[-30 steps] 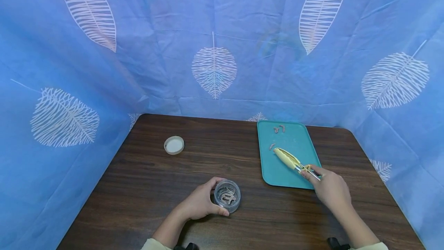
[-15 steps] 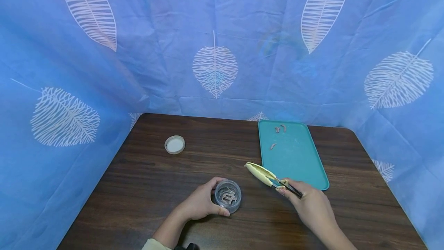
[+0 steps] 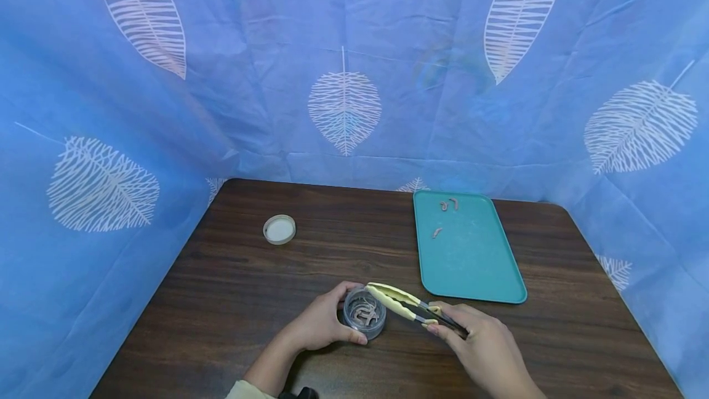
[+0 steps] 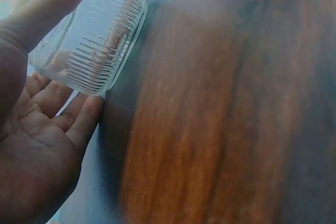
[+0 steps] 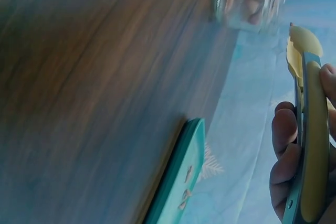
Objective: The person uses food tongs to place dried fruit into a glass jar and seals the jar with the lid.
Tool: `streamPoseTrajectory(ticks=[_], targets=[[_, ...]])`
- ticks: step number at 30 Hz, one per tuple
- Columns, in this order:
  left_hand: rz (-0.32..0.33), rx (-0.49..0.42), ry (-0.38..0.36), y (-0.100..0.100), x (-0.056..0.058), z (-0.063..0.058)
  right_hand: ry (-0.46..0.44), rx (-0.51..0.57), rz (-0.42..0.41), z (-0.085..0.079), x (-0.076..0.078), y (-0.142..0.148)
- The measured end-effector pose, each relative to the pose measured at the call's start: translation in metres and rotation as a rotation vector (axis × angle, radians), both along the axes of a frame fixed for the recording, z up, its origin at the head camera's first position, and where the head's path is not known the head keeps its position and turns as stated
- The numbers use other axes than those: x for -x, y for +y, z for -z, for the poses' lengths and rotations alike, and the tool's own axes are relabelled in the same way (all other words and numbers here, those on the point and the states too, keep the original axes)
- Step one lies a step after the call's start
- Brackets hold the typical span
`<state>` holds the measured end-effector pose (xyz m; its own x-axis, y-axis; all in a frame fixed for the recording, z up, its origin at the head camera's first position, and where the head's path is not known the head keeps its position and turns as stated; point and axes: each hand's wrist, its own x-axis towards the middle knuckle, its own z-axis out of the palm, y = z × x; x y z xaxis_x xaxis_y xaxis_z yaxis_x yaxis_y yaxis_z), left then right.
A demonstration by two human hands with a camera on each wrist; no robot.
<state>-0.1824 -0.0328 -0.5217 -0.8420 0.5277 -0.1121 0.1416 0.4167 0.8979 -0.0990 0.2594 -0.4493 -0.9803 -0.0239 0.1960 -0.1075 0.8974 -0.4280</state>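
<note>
My left hand (image 3: 318,324) holds a round clear jar (image 4: 113,35) between thumb and fingers at the table's front middle. Several pinkish worm-shaped pieces (image 3: 365,314) lie inside it. My right hand (image 3: 484,343) grips a pair of tongs (image 3: 396,302) with pale yellow heads and dark arms. The tong heads are nearly together, their tips right at the jar's right rim in the head view. A small brownish bit shows at the tips in the right wrist view. On the teal tray (image 3: 476,263) at the right lie 3 more worm-shaped pieces (image 3: 437,233).
A round lid (image 3: 279,229) with a pale inside rests at the back left of the dark wooden table (image 3: 232,300). Behind and beside the table hangs a blue cloth (image 3: 255,109) with white leaf prints.
My right hand has carried the tongs from over the tray leftward to the jar's rim. The left hand and the jar have stayed in place.
</note>
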Motion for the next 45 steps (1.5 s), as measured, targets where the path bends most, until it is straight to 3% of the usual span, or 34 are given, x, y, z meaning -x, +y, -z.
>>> streamPoseTrajectory(ticks=[7,14,18,31,39,45], targets=[[0.001,0.0,-0.015,0.0,-0.001,-0.002,-0.011,0.007,-0.039,-0.004,-0.007,-0.009],[-0.004,0.001,0.016,0.0,-0.001,-0.001,-0.218,0.041,-0.038,-0.011,-0.009,-0.01],[-0.002,-0.006,0.021,0.0,-0.001,0.0,-0.256,0.072,-0.019,-0.013,-0.008,-0.009],[0.004,-0.008,0.021,0.0,-0.001,0.0,-0.242,0.062,0.016,-0.021,-0.005,-0.001],[0.001,-0.002,0.008,0.0,-0.001,-0.001,-0.144,0.052,0.051,-0.018,0.018,0.026],[0.004,0.002,-0.005,0.0,-0.001,-0.002,-0.133,0.036,0.086,-0.019,0.039,0.048]])
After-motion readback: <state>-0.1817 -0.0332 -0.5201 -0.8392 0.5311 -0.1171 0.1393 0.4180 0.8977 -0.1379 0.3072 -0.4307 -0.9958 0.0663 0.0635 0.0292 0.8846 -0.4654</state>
